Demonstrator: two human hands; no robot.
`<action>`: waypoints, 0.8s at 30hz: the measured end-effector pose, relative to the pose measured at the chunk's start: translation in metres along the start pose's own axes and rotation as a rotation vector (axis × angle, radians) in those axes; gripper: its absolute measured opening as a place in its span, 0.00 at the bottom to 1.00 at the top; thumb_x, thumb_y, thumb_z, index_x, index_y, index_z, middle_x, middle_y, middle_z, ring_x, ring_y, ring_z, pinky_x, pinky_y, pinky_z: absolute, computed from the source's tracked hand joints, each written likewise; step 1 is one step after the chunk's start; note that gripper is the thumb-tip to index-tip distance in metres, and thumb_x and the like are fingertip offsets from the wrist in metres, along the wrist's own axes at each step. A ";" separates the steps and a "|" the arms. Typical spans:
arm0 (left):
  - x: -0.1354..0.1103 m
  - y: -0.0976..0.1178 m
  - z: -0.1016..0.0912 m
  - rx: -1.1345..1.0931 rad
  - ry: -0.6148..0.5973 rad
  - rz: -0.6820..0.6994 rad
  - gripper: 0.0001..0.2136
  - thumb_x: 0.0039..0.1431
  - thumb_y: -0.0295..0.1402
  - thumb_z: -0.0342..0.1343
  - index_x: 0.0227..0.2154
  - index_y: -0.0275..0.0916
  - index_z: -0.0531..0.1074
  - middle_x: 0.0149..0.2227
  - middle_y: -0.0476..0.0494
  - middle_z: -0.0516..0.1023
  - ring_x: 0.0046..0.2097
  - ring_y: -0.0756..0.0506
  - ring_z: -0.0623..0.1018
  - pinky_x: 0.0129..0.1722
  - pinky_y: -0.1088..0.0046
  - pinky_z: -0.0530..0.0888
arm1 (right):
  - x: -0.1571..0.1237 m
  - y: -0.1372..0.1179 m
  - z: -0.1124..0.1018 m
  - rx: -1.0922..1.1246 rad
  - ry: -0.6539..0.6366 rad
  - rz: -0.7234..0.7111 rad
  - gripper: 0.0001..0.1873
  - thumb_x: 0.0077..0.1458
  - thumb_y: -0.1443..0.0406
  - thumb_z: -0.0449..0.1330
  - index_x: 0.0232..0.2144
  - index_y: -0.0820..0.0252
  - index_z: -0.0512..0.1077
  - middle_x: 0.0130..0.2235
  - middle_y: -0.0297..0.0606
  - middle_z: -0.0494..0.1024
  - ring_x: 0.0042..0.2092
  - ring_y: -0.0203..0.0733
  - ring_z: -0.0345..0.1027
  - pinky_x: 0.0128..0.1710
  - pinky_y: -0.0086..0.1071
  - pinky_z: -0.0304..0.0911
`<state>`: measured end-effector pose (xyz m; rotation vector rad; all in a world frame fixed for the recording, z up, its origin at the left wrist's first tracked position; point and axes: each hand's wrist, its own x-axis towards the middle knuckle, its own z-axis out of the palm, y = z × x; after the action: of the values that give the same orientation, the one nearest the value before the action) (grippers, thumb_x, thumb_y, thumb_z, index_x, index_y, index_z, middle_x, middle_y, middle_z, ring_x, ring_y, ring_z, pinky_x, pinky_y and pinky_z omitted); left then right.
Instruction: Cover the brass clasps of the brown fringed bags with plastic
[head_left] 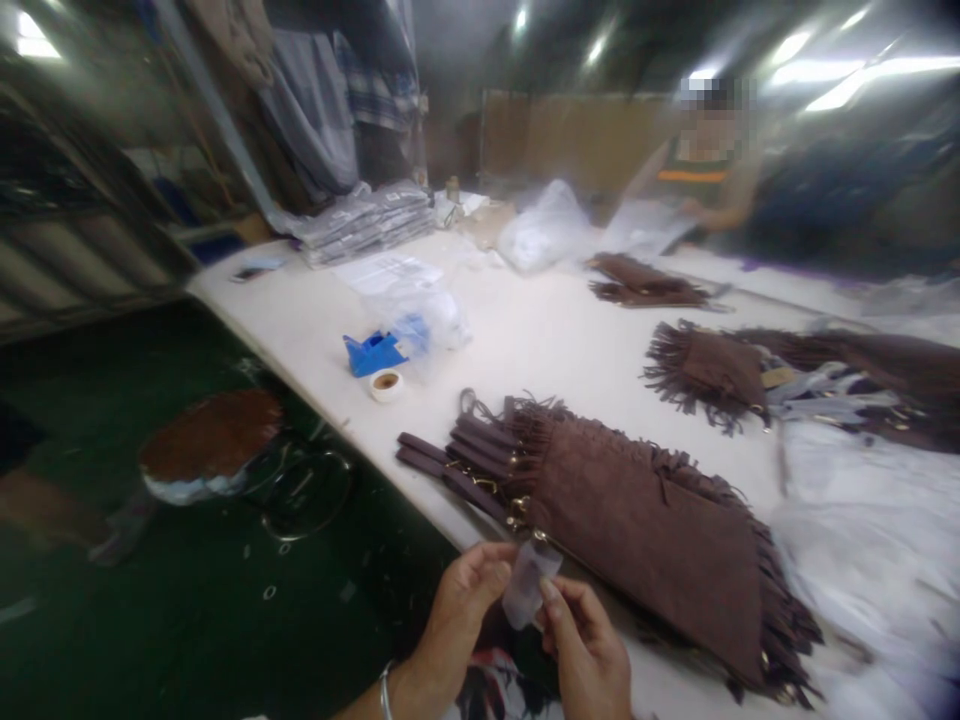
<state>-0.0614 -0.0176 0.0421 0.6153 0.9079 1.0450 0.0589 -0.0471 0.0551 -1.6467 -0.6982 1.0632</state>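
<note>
A small translucent wrapper (523, 590) is pinched between my two hands at the table's near edge. My left hand (469, 590) grips its upper left side, near a gold metal ring. Thumb and fingers of my right hand (581, 630) are closed on its lower right edge. Just beyond lies a brown fringed bag (645, 530), with its straps and gold hardware toward the left. The wrapper hangs close to the bag's near edge; I cannot tell whether it is wrapped around a fitting there.
A blue tape dispenser (375, 352) and a tape roll (386, 386) sit left on the white table (510, 340). More fringed bags (709, 370) and white plastic wrapping (862, 540) lie right. A co-worker (697, 180) stands across. A stool (210, 440) is on the left.
</note>
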 end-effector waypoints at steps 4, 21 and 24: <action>0.007 0.004 0.005 0.012 0.001 0.049 0.15 0.57 0.41 0.61 0.41 0.34 0.74 0.35 0.40 0.79 0.34 0.46 0.77 0.36 0.72 0.71 | -0.001 -0.008 0.006 -0.017 0.028 -0.008 0.22 0.49 0.46 0.61 0.32 0.59 0.74 0.22 0.30 0.69 0.25 0.36 0.60 0.24 0.27 0.55; 0.023 0.019 0.042 0.018 0.148 0.009 0.13 0.48 0.37 0.65 0.28 0.38 0.66 0.23 0.50 0.73 0.22 0.51 0.70 0.21 0.78 0.66 | 0.007 -0.007 0.008 -0.215 0.117 -0.221 0.23 0.54 0.46 0.58 0.38 0.58 0.74 0.32 0.36 0.78 0.31 0.41 0.70 0.32 0.30 0.62; 0.025 0.013 0.039 0.114 0.191 0.051 0.11 0.51 0.36 0.63 0.29 0.37 0.67 0.24 0.50 0.72 0.24 0.52 0.70 0.24 0.79 0.66 | 0.008 -0.001 0.009 -0.356 0.165 -0.403 0.20 0.56 0.48 0.57 0.37 0.57 0.75 0.37 0.39 0.79 0.37 0.43 0.72 0.38 0.31 0.62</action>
<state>-0.0281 0.0095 0.0638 0.6434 1.1297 1.1167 0.0540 -0.0362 0.0530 -1.7660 -1.0992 0.5286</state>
